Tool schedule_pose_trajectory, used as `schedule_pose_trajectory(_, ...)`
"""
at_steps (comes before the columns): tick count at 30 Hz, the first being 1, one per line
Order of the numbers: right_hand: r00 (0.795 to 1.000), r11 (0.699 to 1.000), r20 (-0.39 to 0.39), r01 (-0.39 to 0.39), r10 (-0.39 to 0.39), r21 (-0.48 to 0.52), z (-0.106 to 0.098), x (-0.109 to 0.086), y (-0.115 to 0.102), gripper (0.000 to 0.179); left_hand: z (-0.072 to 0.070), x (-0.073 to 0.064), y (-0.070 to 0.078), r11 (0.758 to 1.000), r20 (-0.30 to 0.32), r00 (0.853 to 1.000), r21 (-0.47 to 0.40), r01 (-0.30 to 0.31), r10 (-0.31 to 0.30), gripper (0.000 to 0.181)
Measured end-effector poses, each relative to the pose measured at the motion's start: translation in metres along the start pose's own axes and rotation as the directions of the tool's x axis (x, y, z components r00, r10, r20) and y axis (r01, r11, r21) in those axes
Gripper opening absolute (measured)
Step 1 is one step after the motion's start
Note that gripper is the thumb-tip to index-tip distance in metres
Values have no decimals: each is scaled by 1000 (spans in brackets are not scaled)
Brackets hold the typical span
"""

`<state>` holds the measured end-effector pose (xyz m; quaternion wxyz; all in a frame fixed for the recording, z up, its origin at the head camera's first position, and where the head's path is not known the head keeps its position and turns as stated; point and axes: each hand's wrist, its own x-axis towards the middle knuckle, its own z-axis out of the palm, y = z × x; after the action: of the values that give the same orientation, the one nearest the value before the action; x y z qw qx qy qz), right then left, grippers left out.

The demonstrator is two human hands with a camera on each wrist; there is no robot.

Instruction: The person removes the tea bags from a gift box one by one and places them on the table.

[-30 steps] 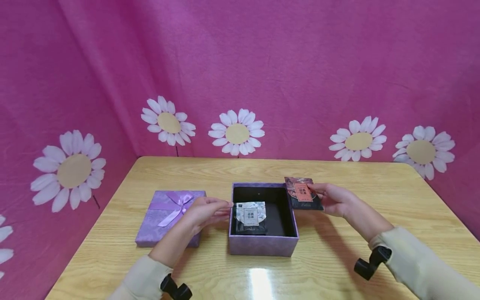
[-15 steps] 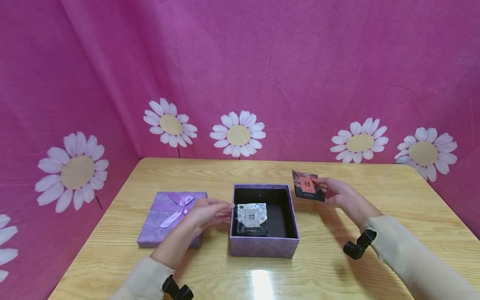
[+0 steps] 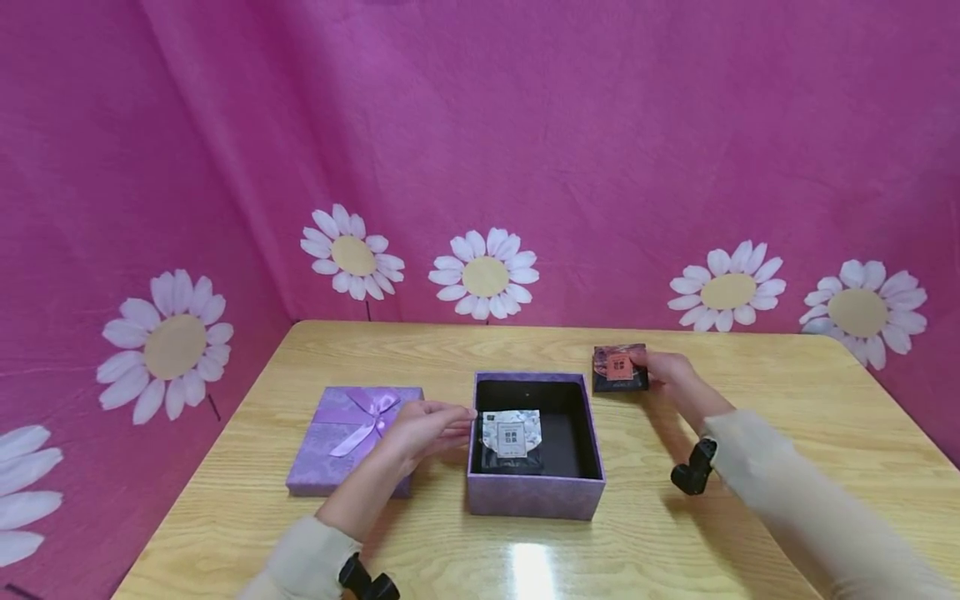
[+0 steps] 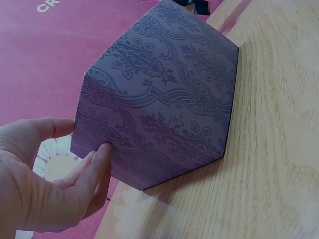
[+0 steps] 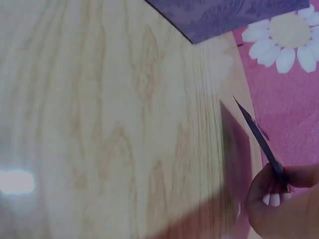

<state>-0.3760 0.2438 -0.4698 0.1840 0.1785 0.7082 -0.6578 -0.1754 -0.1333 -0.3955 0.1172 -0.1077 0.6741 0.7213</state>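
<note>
In the head view, an open purple box (image 3: 536, 496) with a black inside stands on the table. Inside it, to the left, lies a black tea packet with a white and blue front (image 3: 512, 435). My left hand (image 3: 429, 433) touches the box's left wall; the left wrist view has the thumb at the rim and fingertips against the patterned side (image 4: 149, 99). Behind and right of the box, my right hand (image 3: 670, 373) pinches a dark tea packet with a red label (image 3: 619, 367) by its right edge. The right wrist view catches this packet (image 5: 259, 134) edge-on, just apart from its shadow.
The purple lid (image 3: 330, 450) with a ribbon bow lies left of the box, partly behind my left hand. A pink cloth with printed daisies (image 3: 600, 167) hangs behind the wooden table (image 3: 420, 550).
My right hand has carried the red-labelled tea packet from the box's right rim backward and to the right, lowering it toward the table. My left hand stays at the box's left wall.
</note>
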Motion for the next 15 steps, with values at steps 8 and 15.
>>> schedule_pose_trajectory(8,999,972,12,38,-36,-233,33,-74,-32,59,4,2,-3,1000,-13,1000,-4,-3,3,34)
schedule_pose_trajectory(15,971,843,-49,175,-232,-508,39,-72,-27,55,0,1,-3,1000,-16,1000,-6,-3,3,33)
